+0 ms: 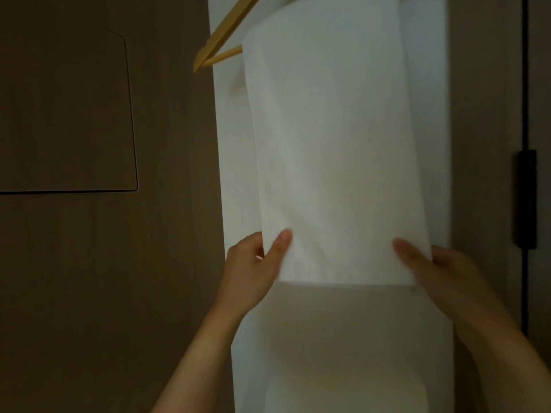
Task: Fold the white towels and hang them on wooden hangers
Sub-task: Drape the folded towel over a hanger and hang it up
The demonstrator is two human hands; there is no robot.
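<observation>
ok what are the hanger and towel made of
The hanger looks like pale yellowish wood, smooth, perhaps varnished: solid bars, rounded end. The towel looks like white matte cloth, likely cotton: it hangs limp and curves softly. Its weave is too blurred to tell.

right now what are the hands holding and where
The towel: left hand pinches its bottom left corner, right hand pinches its bottom right corner.

A light-brown wooden hanger, tilted with its end pointing down-left, carries a white rectangular cloth towel draped over its lower bar; the towel hangs down flat.
</observation>
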